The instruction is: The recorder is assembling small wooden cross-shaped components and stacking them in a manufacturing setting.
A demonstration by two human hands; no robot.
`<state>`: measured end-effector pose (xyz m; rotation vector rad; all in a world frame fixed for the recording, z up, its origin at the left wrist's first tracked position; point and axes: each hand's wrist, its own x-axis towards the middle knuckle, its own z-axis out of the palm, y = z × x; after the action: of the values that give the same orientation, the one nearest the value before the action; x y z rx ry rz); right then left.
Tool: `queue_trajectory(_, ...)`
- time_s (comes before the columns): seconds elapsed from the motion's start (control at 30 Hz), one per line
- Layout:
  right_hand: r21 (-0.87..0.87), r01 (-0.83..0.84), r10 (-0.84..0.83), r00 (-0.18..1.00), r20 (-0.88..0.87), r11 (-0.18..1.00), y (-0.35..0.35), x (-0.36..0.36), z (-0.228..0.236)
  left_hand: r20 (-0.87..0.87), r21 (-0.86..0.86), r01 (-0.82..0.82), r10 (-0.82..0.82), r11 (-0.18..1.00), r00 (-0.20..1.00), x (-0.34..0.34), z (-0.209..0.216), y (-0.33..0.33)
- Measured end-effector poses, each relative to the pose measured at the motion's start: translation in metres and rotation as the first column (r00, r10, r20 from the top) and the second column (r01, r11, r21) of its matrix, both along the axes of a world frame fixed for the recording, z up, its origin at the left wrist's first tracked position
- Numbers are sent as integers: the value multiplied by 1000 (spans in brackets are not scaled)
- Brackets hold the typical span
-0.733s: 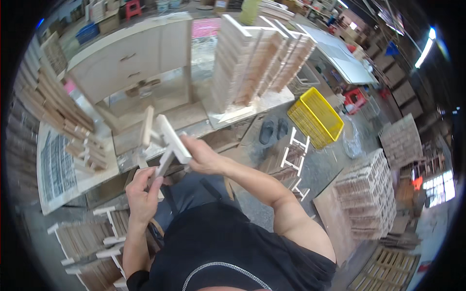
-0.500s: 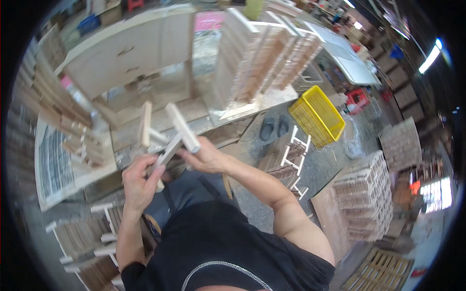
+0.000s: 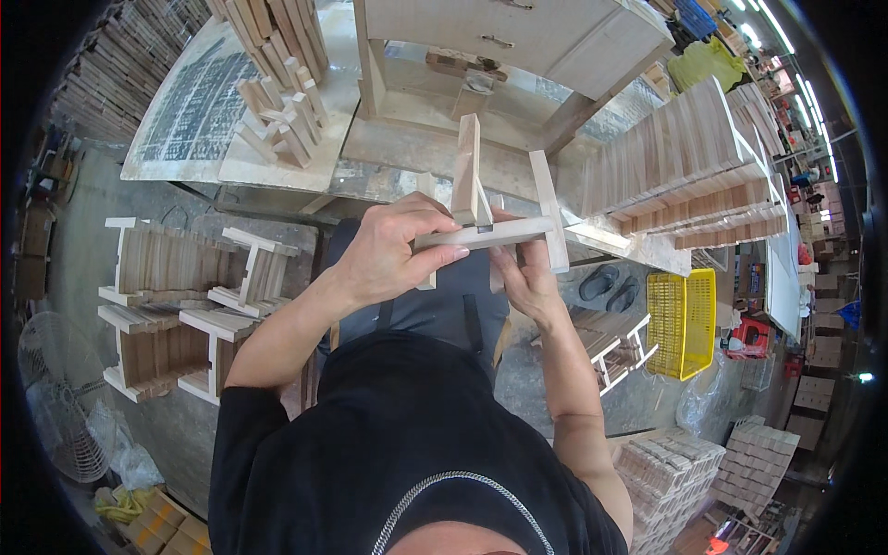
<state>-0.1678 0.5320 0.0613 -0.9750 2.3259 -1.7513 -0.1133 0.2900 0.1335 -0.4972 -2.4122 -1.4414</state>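
Both my hands hold a pale wooden frame (image 3: 504, 231), made of bars joined crosswise, in front of my lap. My left hand (image 3: 393, 245) pinches the near bar's left end between thumb and fingers. Curled beneath the frame near its right crosspiece, my right hand (image 3: 527, 282) grips it, and some of its fingers are hidden by the wood. Another bar (image 3: 468, 171) rises away from me behind the near bar, with a small dark notch at their meeting point. Whether that bar is fixed in the joint, I cannot tell.
Ahead stands a workbench (image 3: 379, 180) with a wooden cabinet-like stand (image 3: 546, 46), loose wood blocks (image 3: 291, 120) and a tall row of frames (image 3: 666, 166). Stacked frames (image 3: 176, 268) sit on the floor at left. A yellow crate (image 3: 682, 324) and slippers (image 3: 610, 289) lie at right.
My view has swung so the bench runs more level and the left-hand stacks show. The held frame has turned from a diagonal to nearly level, still in both hands.
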Motion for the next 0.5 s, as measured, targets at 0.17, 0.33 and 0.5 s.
queue_trajectory(0.17,1,0,0,987,162,1000,-4,-5,5,409,273,-4,-112,962,906,-11,-7,-7)
queue_trajectory(0.33,56,-26,23,998,53,998,-5,-8,21,620,309,83,-267,948,738,-38,-27,-19)
queue_trajectory(0.5,-377,16,101,952,290,926,-45,-4,6,559,381,1,-231,924,796,-31,-53,-39)
